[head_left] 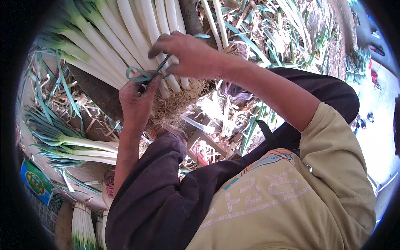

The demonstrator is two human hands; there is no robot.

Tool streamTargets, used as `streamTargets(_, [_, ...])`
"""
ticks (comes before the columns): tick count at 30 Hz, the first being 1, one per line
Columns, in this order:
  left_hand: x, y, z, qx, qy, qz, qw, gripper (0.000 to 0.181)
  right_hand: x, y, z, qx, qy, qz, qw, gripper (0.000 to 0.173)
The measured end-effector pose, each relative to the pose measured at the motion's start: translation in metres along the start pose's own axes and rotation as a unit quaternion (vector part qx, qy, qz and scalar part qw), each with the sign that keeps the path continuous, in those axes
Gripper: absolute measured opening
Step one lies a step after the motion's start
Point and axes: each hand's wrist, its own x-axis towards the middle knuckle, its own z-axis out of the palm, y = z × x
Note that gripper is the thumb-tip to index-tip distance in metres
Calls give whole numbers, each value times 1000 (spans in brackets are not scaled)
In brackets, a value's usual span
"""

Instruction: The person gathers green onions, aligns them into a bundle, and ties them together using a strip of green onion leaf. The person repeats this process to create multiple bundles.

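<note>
A large bundle of Welsh onions (118,40) lies before me, white stalks slanting down to a mass of pale roots (181,100). My left hand (137,93) pinches a flat green strip (137,74) between thumb and fingers, over the lower stalks. Part of that strip loops out left of the fingertips. Another stretch runs up from them to my right hand (184,56), which is above the stalks near the root end with thumb and forefinger apart. A green end shows behind its knuckles; whether its curled fingers grip the strip is hidden.
Under the bundle is a dark curved support (93,90). Smaller Welsh onions (87,147) lie at the left, with a tied bunch (82,225) below. Leaf scraps (268,34) litter the ground on the right. A wooden slatted frame (212,143) is between my legs.
</note>
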Motion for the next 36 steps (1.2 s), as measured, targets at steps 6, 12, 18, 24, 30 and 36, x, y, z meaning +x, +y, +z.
streamTargets(6, [-4,-3,-1,9,11,23,1000,12,-6,1,19,-131,-13,-4,991,15])
streamTargets(12, [6,11,-13,-77,-22,-156,984,12,-13,0,6,80,17,141,987,12])
streamTargets(18, [13,6,-22,-139,-98,-195,966,16,-35,-14,31,71,-65,71,993,18])
streamTargets(24, [7,4,-19,-129,-81,-146,978,20,-14,-5,39,72,55,20,996,15])
streamTargets(30, [-3,9,-12,-81,-25,-58,995,18,-6,1,39,99,14,28,995,14])
streamTargets(36, [-7,-1,-3,64,66,41,995,16,-7,-2,38,87,23,38,995,18])
